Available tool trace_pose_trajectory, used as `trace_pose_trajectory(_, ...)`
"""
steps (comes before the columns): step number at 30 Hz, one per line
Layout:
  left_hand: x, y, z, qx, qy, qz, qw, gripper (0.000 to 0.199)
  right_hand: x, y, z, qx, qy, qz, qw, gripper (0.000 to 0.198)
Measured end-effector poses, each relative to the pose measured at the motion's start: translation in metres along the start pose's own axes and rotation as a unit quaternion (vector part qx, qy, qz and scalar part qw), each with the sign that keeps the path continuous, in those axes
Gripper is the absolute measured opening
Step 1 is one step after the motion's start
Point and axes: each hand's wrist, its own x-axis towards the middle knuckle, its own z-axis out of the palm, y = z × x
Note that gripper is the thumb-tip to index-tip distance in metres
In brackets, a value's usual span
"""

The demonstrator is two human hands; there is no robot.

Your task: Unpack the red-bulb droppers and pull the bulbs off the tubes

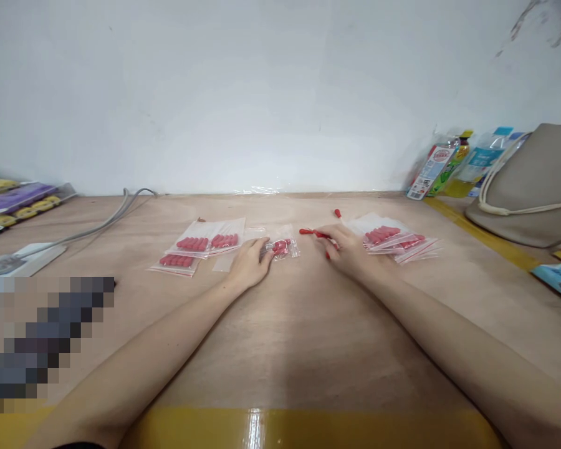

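On the pale wooden table (285, 330), the half-curled left hand (250, 262) touches a clear plastic bag (295, 248) of red pieces (282, 249), best kept flat; the right hand (353, 252), fingers bent, partly covers loose, tapered red pieces (306, 231). Whether either grips anything, I cannot tell. A beige corded bag (523, 187) stands apart; filled zip bags (192, 244) narrow both sides.

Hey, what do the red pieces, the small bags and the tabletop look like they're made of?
Red pieces: probably plastic or rubber, smooth and evenly coloured, though they're too small to be sure.
Small bags: most likely thin, clear plastic film; their contents show through.
Tabletop: looks like wood or a wood-effect sheet, low sheen, with faint grain.
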Motion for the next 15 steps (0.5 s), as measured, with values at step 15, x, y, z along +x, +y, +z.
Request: trace_pose_trajectory(15,-0.0002,0.0013,-0.0011,0.032,0.001,-0.025,0.999,0.041,-0.0009,-0.0081,0.0044,-0.087,-0.162,-0.003,0.983,0.027)
